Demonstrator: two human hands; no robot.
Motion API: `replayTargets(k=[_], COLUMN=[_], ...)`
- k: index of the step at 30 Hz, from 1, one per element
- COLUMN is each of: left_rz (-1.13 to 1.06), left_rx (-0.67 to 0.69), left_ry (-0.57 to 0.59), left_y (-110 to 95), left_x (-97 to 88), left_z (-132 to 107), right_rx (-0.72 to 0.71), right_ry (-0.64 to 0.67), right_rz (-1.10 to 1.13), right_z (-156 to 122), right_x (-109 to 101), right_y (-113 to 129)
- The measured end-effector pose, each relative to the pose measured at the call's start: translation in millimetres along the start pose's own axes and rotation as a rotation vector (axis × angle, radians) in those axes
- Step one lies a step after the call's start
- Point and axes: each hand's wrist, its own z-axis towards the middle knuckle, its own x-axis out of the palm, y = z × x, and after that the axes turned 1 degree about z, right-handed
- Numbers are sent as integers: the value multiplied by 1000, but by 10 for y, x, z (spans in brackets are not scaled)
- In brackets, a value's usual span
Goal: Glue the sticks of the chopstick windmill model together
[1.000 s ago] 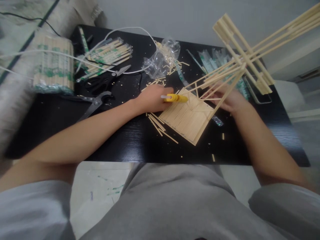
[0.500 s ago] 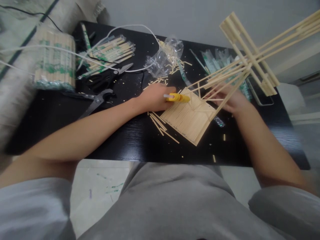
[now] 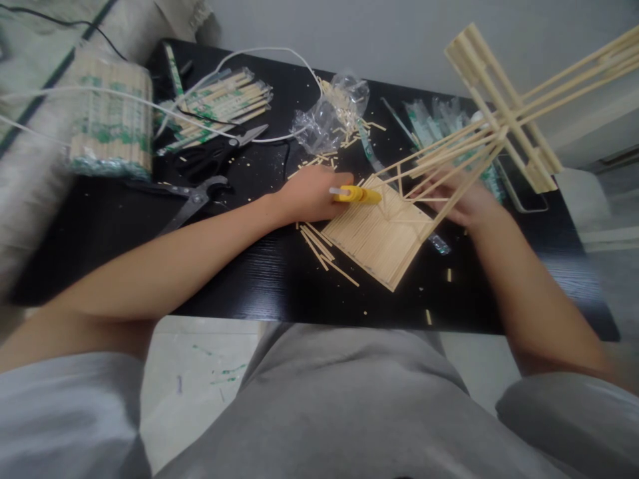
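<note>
My left hand (image 3: pixel 313 193) is closed around a yellow hot glue gun (image 3: pixel 357 194), with a pale glue stick poking from its back end. The gun's front lies over a flat panel of thin wooden sticks (image 3: pixel 369 233) and close to the slanted struts standing on it. Behind those struts, my right hand (image 3: pixel 462 196) grips the wooden stick model (image 3: pixel 449 150), its fingers partly hidden by the sticks. Large crossed frames (image 3: pixel 504 110) like windmill blades rise at the model's upper right. The glue gun's handle and trigger are hidden by my left hand.
Pliers (image 3: pixel 197 196) and black-handled scissors (image 3: pixel 219 150) lie left on the black table (image 3: pixel 249 286). Behind them are wrapped chopsticks (image 3: pixel 224 100), a full pack (image 3: pixel 110 120) and a white cable (image 3: pixel 259 50). Loose sticks (image 3: pixel 317 246), plastic wrap (image 3: pixel 319 130) and empty sleeves (image 3: pixel 434 120) surround the panel.
The whole view has shifted very slightly. Both hands keep their holds, and the glue gun stays at nearly the same spot over the panel.
</note>
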Motion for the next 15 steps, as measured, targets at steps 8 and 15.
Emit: replayTargets(k=[8, 15], left_rz=[-9, -9], left_rx=[13, 16], left_ry=[-21, -28], left_y=[24, 37], left_x=[28, 41], left_z=[1, 5], right_rx=[6, 0], right_ry=[-27, -21], right_rz=[-18, -2], right_z=[-63, -28], right_x=[82, 43], right_y=[67, 33])
